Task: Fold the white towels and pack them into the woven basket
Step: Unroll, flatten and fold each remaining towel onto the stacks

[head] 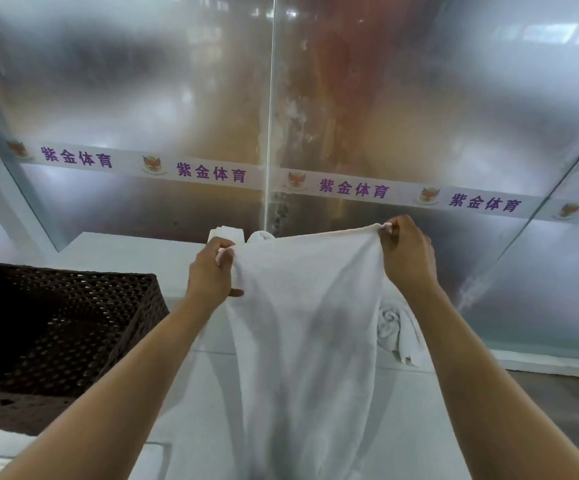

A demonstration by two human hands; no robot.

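**White towel held up by its top corners beside the woven basket**

A white towel (302, 306) of soft, nubby terry is hanging in long vertical folds above a white table (135, 252), its top edge stretched nearly straight. The left hand (210, 271) is pinching the towel's upper left corner, fingers curled round the bunched cloth; the right hand (406, 252) is pinching the upper right corner between thumb and fingertips, slightly higher. Both bare forearms are reaching up from below.

Left of the towel, a dark brown woven basket (73, 306) is sitting on the table, rectangular, with an open lattice weave; nothing white is showing inside it. Right of the towel and partly hidden behind it, a rolled towel (397, 327) is lying crumpled on the table. Behind the towel's top edge, more white towels (227, 233) are peeking out, mostly covered. Beyond them, frosted glass panels (454, 98) are standing, crossed by a white strip (350, 188) printed with purple characters and orange emblems.
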